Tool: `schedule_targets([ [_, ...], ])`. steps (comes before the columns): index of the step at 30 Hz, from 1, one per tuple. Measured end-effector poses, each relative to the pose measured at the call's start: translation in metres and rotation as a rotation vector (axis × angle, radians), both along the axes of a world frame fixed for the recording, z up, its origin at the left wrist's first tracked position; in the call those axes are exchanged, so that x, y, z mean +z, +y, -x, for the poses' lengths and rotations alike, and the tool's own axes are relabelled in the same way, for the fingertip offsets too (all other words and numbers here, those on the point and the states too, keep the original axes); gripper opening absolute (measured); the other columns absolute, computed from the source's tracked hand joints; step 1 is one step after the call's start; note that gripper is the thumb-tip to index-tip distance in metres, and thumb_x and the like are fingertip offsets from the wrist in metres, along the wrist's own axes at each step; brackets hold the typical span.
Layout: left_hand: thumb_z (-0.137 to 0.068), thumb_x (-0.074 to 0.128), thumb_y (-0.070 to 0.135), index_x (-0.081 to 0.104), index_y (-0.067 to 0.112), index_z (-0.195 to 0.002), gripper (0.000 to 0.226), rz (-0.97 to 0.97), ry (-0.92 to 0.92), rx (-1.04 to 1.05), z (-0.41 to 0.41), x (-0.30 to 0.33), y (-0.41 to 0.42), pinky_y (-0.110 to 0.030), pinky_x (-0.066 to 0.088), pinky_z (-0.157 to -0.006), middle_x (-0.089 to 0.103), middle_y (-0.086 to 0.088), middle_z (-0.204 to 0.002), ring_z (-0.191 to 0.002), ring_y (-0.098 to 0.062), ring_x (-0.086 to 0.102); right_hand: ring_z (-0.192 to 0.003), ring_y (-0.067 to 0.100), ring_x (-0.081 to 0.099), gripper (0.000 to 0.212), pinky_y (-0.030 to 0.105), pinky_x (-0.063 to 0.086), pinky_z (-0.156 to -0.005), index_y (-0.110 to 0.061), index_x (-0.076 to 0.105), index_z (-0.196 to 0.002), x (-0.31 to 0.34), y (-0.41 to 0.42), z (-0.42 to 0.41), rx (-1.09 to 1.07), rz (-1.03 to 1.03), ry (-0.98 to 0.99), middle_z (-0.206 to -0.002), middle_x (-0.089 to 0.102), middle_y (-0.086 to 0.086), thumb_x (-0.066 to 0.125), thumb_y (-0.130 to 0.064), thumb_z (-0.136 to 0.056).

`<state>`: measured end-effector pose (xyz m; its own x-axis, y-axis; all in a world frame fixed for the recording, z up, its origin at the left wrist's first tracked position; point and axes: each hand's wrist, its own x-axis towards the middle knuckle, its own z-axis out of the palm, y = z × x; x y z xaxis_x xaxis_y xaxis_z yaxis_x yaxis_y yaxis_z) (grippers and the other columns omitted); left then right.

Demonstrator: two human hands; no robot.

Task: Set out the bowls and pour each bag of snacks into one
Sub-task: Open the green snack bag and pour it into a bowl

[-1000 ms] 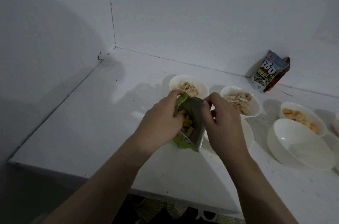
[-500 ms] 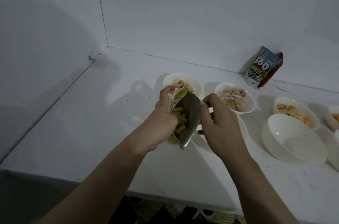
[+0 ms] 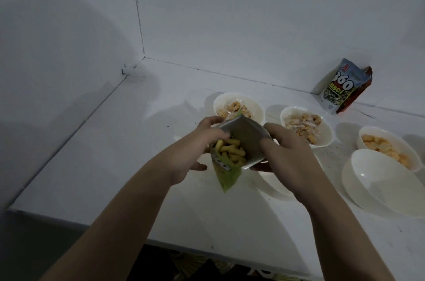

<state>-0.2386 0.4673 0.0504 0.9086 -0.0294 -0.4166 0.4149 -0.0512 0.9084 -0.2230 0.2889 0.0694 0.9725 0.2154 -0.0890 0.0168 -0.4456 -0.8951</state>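
Note:
An opened green snack bag [image 3: 227, 174] with yellow sticks [image 3: 231, 150] inside hangs above the white table, its silver lining spread wide. My left hand [image 3: 195, 147] grips its left edge and my right hand [image 3: 289, 156] grips its right edge. A white bowl [image 3: 273, 183] lies mostly hidden beneath my right hand and the bag. Three filled white bowls stand behind: one at the back left [image 3: 255, 107], one in the middle [image 3: 322, 135], one to the right [image 3: 400, 142]. An empty white bowl [image 3: 386, 184] sits near right.
A sealed snack bag marked 360 [image 3: 340, 87] leans on the back wall beside a red bag [image 3: 361, 89]. White walls close the table [image 3: 128, 142] at the left and back. The table's front edge runs under my forearms.
The bag's mouth has been pulled wider and turned toward me, so the sticks and silver lining show more. Both hands keep hold of it over the hidden bowl.

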Motion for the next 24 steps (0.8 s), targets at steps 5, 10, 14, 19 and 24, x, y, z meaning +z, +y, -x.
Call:
schedule_targets([
  [5,-0.080,0.029,0.074,0.043,0.033,-0.142,0.075,0.140,-0.068,0.119,-0.006,-0.010,0.013,-0.053,0.035,-0.110,0.044,0.003,-0.149,-0.130,-0.025,0.046,-0.076,0.028,0.063,0.023,0.037,0.052,-0.049,0.001,0.057,-0.081,0.013,-0.002,0.000,0.009,-0.003,-0.259,-0.079,0.060,0.015,0.045,-0.019,-0.087],
  [10,-0.105,0.039,0.031,0.057,0.010,-0.130,0.037,0.185,-0.033,0.231,-0.024,-0.050,0.003,-0.040,0.053,-0.096,0.060,-0.013,-0.128,-0.109,-0.027,0.063,-0.069,0.027,0.045,0.020,0.023,0.030,-0.054,0.003,0.045,-0.074,0.020,-0.004,0.003,0.024,0.015,-0.457,-0.070,0.045,0.014,0.044,-0.016,-0.080],
  [14,-0.105,0.037,0.021,0.058,-0.001,-0.129,0.038,0.483,-0.020,0.337,-0.047,-0.058,-0.009,-0.041,0.055,-0.092,0.063,-0.021,-0.127,-0.115,-0.034,0.062,-0.070,0.022,0.046,0.016,0.024,0.032,-0.054,0.001,0.048,-0.077,0.016,-0.017,0.001,0.027,0.042,-0.473,-0.072,0.048,0.010,0.045,-0.014,-0.084],
  [19,-0.106,0.032,0.025,0.061,0.001,-0.121,0.040,0.543,-0.045,0.418,-0.071,-0.053,-0.024,-0.035,0.053,-0.084,0.070,-0.015,-0.111,-0.100,-0.025,0.065,-0.088,-0.008,0.061,0.017,0.012,0.051,-0.065,-0.026,0.055,-0.104,0.015,-0.039,-0.006,-0.026,0.073,-0.390,-0.096,0.065,-0.019,0.049,-0.012,-0.097],
  [24,-0.107,0.033,0.024,0.058,0.001,-0.115,0.035,0.395,-0.223,0.501,-0.085,-0.054,-0.029,-0.035,0.051,-0.087,0.066,-0.014,-0.108,-0.101,-0.026,0.062,-0.089,-0.023,0.056,0.017,-0.001,0.044,-0.063,-0.040,0.054,-0.113,0.016,-0.052,-0.011,-0.120,-0.058,-0.311,-0.103,0.063,-0.028,0.042,-0.040,-0.102],
])
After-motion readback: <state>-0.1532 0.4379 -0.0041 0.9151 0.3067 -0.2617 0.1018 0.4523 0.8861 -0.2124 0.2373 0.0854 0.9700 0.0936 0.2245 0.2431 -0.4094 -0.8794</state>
